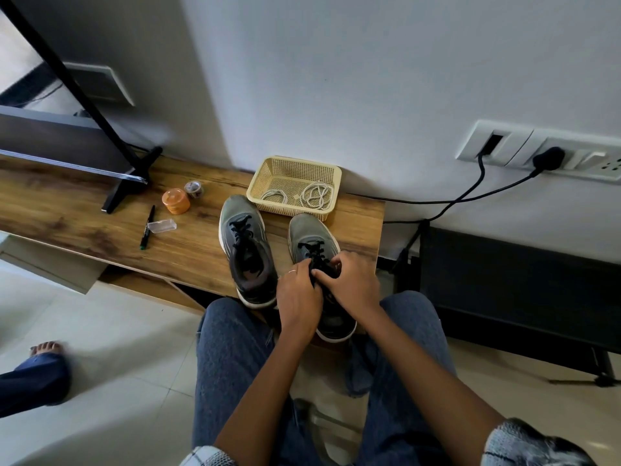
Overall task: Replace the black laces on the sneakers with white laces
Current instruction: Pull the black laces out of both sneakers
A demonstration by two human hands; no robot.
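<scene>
Two grey sneakers with black laces stand side by side on the wooden table point(84, 210). The left sneaker point(245, 243) stands untouched, its laces threaded. Over the right sneaker point(311, 235), my left hand point(297, 297) and my right hand point(351, 285) meet, and both pinch its black lace point(317, 255) near the top eyelets. My hands hide the shoe's tongue and opening. Behind the shoes, a cream plastic basket point(265, 178) holds two coiled white laces point(314, 195).
On the table's left lie a black marker point(147, 227), a small clear box point(162, 226), an orange jar point(175, 200) and a tape roll point(194, 189). A monitor stand foot point(129, 183) sits farther left. Black cables point(470, 193) hang from wall sockets at right. Another person's foot point(47, 349) shows at left.
</scene>
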